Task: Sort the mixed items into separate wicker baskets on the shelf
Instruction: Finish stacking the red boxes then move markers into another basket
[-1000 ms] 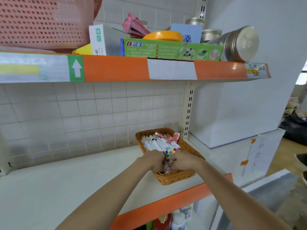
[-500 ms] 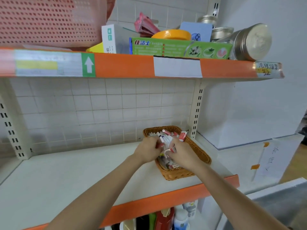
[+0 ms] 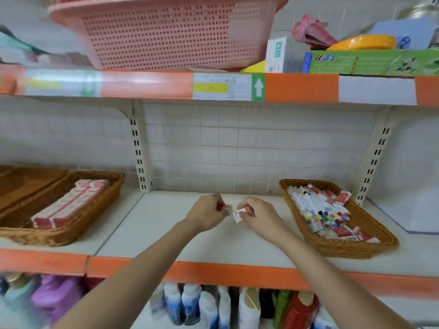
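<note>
Sitting at the far left of the white shelf (image 3: pixel 166 238), a wicker basket (image 3: pixel 78 224) holds red and white boxes (image 3: pixel 69 203) packed in neat rows. Near the middle, above bare shelf, the left hand (image 3: pixel 206 216) has its fingers curled, pinching a small red and white item (image 3: pixel 225 207). Just beside it, the right hand (image 3: pixel 261 217) pinches another small red and white box (image 3: pixel 241 213), with a white end poking out toward the left hand. The two items sit close together between the hands; whether they touch is unclear. To the right, a second wicker basket (image 3: pixel 370 245) holds white markers (image 3: pixel 316 210) with coloured caps, with more red and white boxes (image 3: pixel 342 198) lying loose around them.
</note>
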A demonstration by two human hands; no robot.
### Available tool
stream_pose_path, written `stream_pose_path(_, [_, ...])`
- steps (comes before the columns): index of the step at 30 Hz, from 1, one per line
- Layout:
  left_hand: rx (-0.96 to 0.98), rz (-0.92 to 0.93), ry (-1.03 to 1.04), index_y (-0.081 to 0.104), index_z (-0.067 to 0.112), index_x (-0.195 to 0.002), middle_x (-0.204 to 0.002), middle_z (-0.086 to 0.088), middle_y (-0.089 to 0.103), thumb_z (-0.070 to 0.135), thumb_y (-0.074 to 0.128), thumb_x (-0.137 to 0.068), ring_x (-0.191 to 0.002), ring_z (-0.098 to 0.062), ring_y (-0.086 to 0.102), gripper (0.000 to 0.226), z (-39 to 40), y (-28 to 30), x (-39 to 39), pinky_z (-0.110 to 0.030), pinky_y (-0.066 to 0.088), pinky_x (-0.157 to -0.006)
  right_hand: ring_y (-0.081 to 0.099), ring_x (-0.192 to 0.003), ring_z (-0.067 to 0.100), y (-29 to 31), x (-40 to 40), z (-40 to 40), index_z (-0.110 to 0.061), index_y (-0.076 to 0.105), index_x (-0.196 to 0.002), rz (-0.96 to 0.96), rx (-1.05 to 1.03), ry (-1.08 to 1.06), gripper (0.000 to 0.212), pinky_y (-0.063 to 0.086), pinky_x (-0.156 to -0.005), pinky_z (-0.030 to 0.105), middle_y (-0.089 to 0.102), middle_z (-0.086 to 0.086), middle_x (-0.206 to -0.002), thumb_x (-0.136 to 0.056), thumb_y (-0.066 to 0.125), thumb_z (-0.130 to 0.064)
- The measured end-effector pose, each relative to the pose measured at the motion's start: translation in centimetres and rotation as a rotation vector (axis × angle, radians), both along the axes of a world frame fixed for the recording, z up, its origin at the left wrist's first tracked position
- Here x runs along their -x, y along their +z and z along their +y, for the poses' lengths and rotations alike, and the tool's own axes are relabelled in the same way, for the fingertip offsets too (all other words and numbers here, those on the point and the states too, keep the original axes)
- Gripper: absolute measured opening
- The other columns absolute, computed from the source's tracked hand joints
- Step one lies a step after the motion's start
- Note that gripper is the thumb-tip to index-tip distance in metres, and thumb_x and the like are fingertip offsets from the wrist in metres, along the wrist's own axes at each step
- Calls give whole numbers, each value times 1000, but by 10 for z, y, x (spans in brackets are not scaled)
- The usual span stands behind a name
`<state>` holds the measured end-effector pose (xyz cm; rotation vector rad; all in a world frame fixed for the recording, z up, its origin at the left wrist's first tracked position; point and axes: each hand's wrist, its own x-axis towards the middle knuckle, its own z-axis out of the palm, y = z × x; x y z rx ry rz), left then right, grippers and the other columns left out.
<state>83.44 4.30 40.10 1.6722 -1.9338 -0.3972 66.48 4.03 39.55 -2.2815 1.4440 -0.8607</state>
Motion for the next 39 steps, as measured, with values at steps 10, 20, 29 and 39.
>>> stream_pose_path(10, [14,31,137,63,8,-96,-76,2,55,34,59,-93,-74,-17,50,27,50,-2,-177,-16,31,-51,41,-67,3,-7,-175,30,-14,62,-107,5,-15,143,19,33,-58,11,42,-9,-76,-92,52,-9])
stream_pose_path(20, [57,30,235,66,11,-106,-89,-2,62,23,62,-92,-80,-13,52,19,70,3,-300,-18,32,-55,48,-83,11,-3,-293,37,-16,63,-110,-17,-51,243,24,34,-62,8,52,-2,-96,-90,55,-6])
stream_pose_path(29, [30,62,362,63,11,-113,-93,1,62,22,63,-91,-81,-12,57,24,58,12,-373,-18,43,-65,53,-98,12,6,-364,-11,-20,62,-113,-15,2,290,25,36,-68,15,56,-1,-110,-89,63,-11])
stream_pose_path(39, [-14,41,384,62,14,-112,-99,3,58,17,63,-91,-95,-13,56,21,17,10,-424,-22,45,-76,50,-101,12,0,-409,-58,-17,57,-116,16,-27,222,24,37,-78,18,49,2,-119,-93,60,-19])
